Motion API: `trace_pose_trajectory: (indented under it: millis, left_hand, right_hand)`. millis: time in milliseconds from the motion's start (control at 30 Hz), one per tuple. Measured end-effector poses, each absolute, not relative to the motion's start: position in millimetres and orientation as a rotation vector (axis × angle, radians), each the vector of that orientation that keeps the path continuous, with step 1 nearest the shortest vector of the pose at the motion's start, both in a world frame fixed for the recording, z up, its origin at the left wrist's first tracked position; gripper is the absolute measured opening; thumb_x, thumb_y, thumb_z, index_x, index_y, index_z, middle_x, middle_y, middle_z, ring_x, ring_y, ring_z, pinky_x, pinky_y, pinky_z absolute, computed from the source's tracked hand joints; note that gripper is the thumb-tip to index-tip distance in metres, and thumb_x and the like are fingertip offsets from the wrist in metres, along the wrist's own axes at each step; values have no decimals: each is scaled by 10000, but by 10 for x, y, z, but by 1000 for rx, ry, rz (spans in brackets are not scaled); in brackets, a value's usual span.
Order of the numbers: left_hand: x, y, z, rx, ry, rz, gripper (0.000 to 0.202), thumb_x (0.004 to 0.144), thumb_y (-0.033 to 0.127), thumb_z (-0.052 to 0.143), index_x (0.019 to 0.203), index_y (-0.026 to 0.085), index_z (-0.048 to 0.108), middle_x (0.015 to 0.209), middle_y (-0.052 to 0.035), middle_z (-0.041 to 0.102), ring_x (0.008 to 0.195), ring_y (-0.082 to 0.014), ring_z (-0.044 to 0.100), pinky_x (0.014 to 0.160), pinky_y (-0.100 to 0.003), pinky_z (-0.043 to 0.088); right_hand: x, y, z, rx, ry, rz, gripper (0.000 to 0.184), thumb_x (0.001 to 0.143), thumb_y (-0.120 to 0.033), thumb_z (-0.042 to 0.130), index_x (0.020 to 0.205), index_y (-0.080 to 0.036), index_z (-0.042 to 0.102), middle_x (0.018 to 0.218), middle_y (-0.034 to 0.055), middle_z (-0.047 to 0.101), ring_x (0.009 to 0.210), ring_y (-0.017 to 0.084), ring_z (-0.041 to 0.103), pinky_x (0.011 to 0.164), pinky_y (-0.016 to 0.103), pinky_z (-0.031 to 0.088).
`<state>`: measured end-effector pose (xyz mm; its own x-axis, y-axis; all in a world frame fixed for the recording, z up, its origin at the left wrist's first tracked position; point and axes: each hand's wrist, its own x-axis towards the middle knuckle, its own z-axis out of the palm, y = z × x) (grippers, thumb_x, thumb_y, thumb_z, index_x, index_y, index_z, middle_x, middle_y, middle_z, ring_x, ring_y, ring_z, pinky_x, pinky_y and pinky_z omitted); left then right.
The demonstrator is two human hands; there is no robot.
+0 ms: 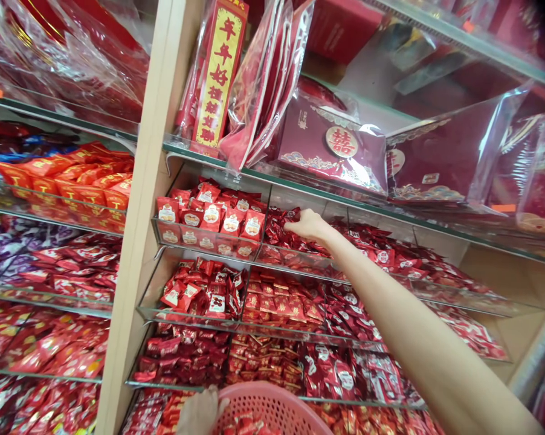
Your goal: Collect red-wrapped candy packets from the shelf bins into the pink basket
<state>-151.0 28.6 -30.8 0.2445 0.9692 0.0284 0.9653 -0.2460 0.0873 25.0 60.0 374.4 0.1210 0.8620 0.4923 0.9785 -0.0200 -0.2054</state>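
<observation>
Dark-red packets (275, 228) lie heaped in a clear-fronted compartment (295, 260), and the right hand (309, 226) is in among them. Its fingers are bent inward against the pile; from where I stand I can't tell whether they pinch a packet. Just left sit brighter red packets (211, 214) with white labels.

Lower down, the left hand (197, 412) seems closed on the edge of a pink basket (266, 391), though the frame cuts off part of it. Red packets (249, 425) are already inside; how full the basket is, I can't see. The compartments nearby look well stocked, so I'd say plenty remains on the shelves.

Above the reaching arm, maroon packages (333, 142) stand in clear wrapping on a glass shelf (272, 176). Beyond the wooden upright (139, 199), orange packets (68, 175) fill another row.
</observation>
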Motion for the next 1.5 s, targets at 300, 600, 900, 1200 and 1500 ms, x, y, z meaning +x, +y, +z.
trace_pose_trajectory:
  millis: [300,600,900,1200,1500]
  left_hand:
    - [-1510,267,-346,2449,1907,179,500,812,364,192,1032,109,562,857,-150,631,816,-260,580,688,-376,445]
    - [-1521,253,-321,2454,1901,214,485,813,355,195,1004,113,569,834,-143,629,799,-247,581,674,-351,436]
    - [-1522,233,-284,2459,1883,188,508,816,345,174,1054,81,537,865,-158,625,814,-264,571,690,-374,427]
    - [-1519,253,-291,2460,1876,184,479,815,349,206,1017,92,556,830,-154,632,797,-251,585,668,-356,441]
    - [-1518,254,-259,2430,1877,137,480,814,342,209,1044,77,537,866,-169,627,818,-247,582,677,-343,442]
  right_hand:
    - [85,815,3640,-1870,-1729,-78,336,591,-408,589,729,-105,540,487,42,547,373,123,488,349,219,375]
    - [214,794,3684,-1784,-1737,-68,368,583,-425,605,756,-108,536,449,-16,469,353,82,415,335,198,312]
    - [289,751,3665,-1355,-2054,-85,484,585,-329,620,1005,-105,526,891,44,595,754,122,540,714,238,423]
    - [299,970,3504,-1260,-2074,-123,825,467,-287,705,1192,-93,363,1111,96,512,974,176,498,879,281,359]
    - [333,1034,3475,-1283,-2051,-182,827,459,-298,697,1186,-88,365,1080,87,530,956,174,507,861,276,365]
